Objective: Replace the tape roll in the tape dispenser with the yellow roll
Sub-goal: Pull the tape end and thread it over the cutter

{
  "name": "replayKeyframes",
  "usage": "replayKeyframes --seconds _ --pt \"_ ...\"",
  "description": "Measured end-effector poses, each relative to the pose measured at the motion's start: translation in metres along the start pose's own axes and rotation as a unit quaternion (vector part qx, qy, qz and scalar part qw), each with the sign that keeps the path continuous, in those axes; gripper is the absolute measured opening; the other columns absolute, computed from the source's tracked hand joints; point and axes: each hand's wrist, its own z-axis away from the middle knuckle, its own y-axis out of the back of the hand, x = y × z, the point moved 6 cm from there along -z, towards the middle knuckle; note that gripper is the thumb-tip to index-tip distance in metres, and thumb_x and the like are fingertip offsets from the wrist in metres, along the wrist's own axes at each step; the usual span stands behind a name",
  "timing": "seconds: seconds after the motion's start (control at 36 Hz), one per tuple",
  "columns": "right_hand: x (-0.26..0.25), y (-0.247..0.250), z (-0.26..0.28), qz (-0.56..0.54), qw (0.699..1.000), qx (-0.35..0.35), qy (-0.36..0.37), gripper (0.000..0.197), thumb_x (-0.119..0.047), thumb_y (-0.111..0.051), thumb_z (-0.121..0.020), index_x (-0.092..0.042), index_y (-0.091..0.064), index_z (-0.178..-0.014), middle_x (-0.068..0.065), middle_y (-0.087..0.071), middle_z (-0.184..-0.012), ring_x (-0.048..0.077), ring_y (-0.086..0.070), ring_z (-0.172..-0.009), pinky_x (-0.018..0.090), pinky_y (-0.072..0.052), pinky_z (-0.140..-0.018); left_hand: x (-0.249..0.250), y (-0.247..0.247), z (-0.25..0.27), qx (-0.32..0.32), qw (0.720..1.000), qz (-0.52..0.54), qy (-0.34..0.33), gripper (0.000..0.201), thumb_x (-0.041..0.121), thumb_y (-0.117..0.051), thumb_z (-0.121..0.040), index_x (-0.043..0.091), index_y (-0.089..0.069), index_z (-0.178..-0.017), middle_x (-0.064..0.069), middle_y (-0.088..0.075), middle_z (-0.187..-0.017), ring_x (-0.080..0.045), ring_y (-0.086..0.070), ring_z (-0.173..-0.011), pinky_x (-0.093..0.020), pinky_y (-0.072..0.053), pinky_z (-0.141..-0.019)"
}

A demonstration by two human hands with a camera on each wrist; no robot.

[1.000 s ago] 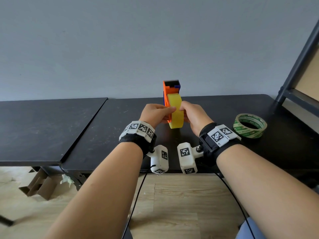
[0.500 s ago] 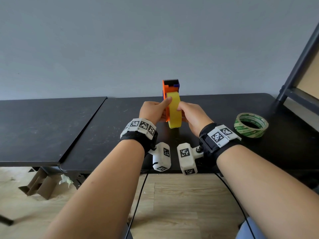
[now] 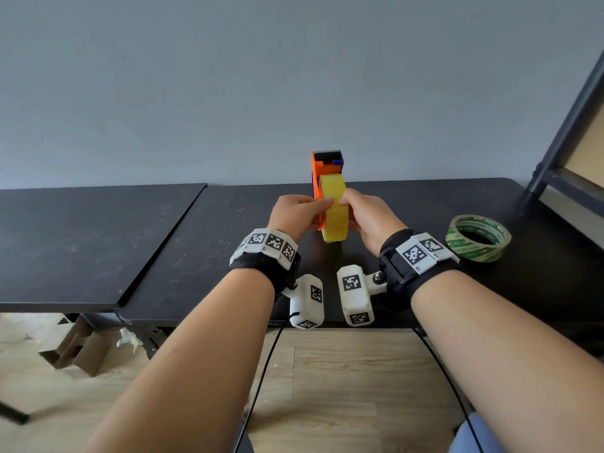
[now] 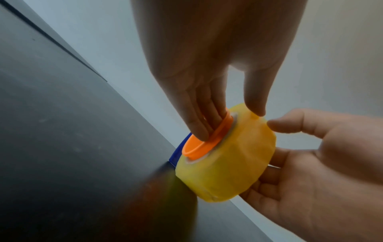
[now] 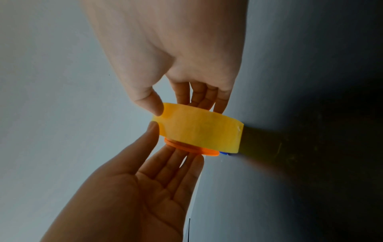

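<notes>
Two black tables (image 3: 98, 243), grey wall (image 3: 228, 76)

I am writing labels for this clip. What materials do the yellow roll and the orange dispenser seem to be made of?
Yellow roll: apparently translucent plastic tape, slightly glossy; light glows through it and its surface looks wrinkled.
Orange dispenser: probably rigid moulded plastic, opaque and matte; its hub shows even colour and clean edges.
</notes>
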Motion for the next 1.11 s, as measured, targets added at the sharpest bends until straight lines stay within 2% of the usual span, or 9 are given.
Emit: replayKeyframes --seconds 0.17,0.42,0.53,0.69,0.78,0.86,0.94,1.03,1.11 --pt "-0.004 0.000 0.004 0.015 1.000 -0.005 -0.006 0.036 -0.039 -0.052 -0.061 -0.017 -0.062 -0.087 0.019 -0.064 -0.118 0.034 -0.059 -0.111 0.053 -0.044 -0.103 0.003 0.000 -0.001 0.018 1.000 -0.013 0.002 0.034 0.038 -0.071 -0.084 0.004 -0.075 -0.083 -0.015 -0.076 -0.084 -0.031 -0.074 -0.084 -0.042 -0.060 -0.085" --pt "-0.007 -0.004 0.007 0.028 0.999 -0.018 0.011 0.012 -0.022 -0.050 -0.083 -0.017 -0.061 -0.084 0.020 -0.065 -0.119 0.033 -0.060 -0.112 0.051 -0.045 -0.103 0.004 0.003 -0.011 0.049 0.997 -0.041 0.031 0.059 0.053 -0.064 -0.082 -0.005 -0.072 -0.082 -0.015 -0.076 -0.075 -0.030 -0.075 -0.073 -0.045 -0.061 -0.080" --pt "-0.006 -0.003 0.006 0.026 0.999 -0.020 0.017 0.013 -0.022 -0.049 -0.084 -0.015 -0.060 -0.083 0.023 -0.064 -0.121 0.036 -0.060 -0.114 0.052 -0.045 -0.104 0.004 0.001 -0.012 0.053 0.997 -0.038 0.035 0.053 0.054 -0.064 -0.083 0.002 -0.069 -0.071 -0.015 -0.075 -0.074 -0.031 -0.075 -0.072 -0.045 -0.061 -0.079" --pt "-0.005 -0.004 0.007 0.030 0.999 -0.022 0.017 0.016 -0.026 -0.049 -0.086 -0.018 -0.062 -0.088 0.015 -0.067 -0.116 0.030 -0.060 -0.111 0.050 -0.044 -0.104 -0.001 0.001 -0.009 0.030 0.999 -0.018 0.040 0.056 0.052 -0.063 -0.086 -0.002 -0.072 -0.091 -0.016 -0.075 -0.086 -0.027 -0.073 -0.080 -0.037 -0.061 -0.082" --pt "-0.004 -0.004 0.006 0.029 0.999 -0.017 0.016 0.016 -0.031 -0.050 -0.082 -0.023 -0.063 -0.087 0.011 -0.066 -0.117 0.029 -0.058 -0.114 0.050 -0.043 -0.105 -0.005 -0.001 -0.006 0.011 0.999 -0.005 0.032 0.045 0.044 -0.069 -0.083 0.001 -0.073 -0.094 -0.018 -0.075 -0.095 -0.026 -0.072 -0.085 -0.039 -0.059 -0.089" --pt "-0.004 -0.004 0.006 0.027 0.999 -0.016 0.016 0.024 -0.033 -0.051 -0.075 -0.016 -0.065 -0.087 0.017 -0.066 -0.116 0.033 -0.058 -0.113 0.052 -0.044 -0.105 -0.004 -0.001 -0.002 -0.004 1.000 0.000 0.020 0.025 0.035 -0.071 -0.084 0.010 -0.072 -0.088 -0.012 -0.074 -0.090 -0.021 -0.069 -0.084 -0.038 -0.058 -0.090" --pt "-0.004 -0.004 0.007 0.028 0.999 -0.008 0.014 0.040 -0.035 -0.051 -0.071 -0.006 -0.065 -0.094 0.022 -0.065 -0.119 0.036 -0.059 -0.113 0.053 -0.044 -0.103 -0.002 0.001 -0.001 -0.002 1.000 0.005 0.006 0.027 0.034 -0.072 -0.084 0.007 -0.073 -0.090 -0.009 -0.073 -0.086 -0.020 -0.070 -0.082 -0.038 -0.059 -0.089" --pt "-0.005 -0.004 0.008 0.032 0.999 -0.009 0.011 0.028 -0.034 -0.051 -0.076 -0.014 -0.064 -0.090 0.018 -0.066 -0.117 0.033 -0.059 -0.112 0.052 -0.044 -0.104 0.000 0.001 -0.001 0.001 1.000 -0.007 -0.005 0.032 0.035 -0.070 -0.085 0.004 -0.075 -0.092 -0.011 -0.075 -0.087 -0.023 -0.071 -0.082 -0.039 -0.059 -0.088" --pt "-0.005 -0.003 0.005 0.031 0.999 -0.007 0.006 0.031 -0.040 -0.051 -0.070 -0.020 -0.064 -0.091 0.013 -0.066 -0.116 0.031 -0.059 -0.112 0.052 -0.043 -0.104 0.001 0.000 -0.002 0.007 1.000 -0.015 -0.010 0.035 0.038 -0.069 -0.086 0.004 -0.075 -0.086 -0.013 -0.075 -0.085 -0.024 -0.072 -0.080 -0.040 -0.060 -0.086"
